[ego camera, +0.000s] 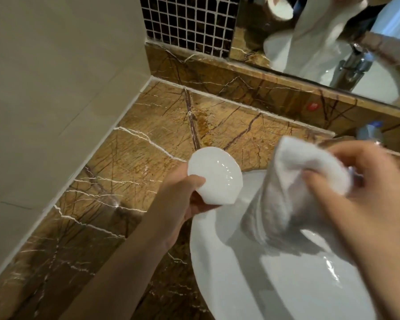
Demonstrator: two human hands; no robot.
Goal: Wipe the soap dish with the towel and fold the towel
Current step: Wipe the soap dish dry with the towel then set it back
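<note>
Head view. Left hand (180, 199) closed around white soap dish (214, 175), thumb pressed on near rim, fingers curled beneath; dish held tilted, hollow side facing up and toward the camera, raised above the edge where brown marble tabletop (148, 139) meets white sink (217, 262). Right hand (367, 195) clenched on bunched white towel (293, 181), fingers wrapped over the top, blurred with motion; loose end of towel hanging down over the sink bowl. Towel just beside the dish, to its right, not seen touching it. Wet sheen on sink bowl. Chrome faucet (353, 63) reflected in mirror (321, 31) at upper right, along with the towel and dish. Dark mosaic tiles (187, 21) left of the mirror. Plain pale wall (56, 77) on far left.
</note>
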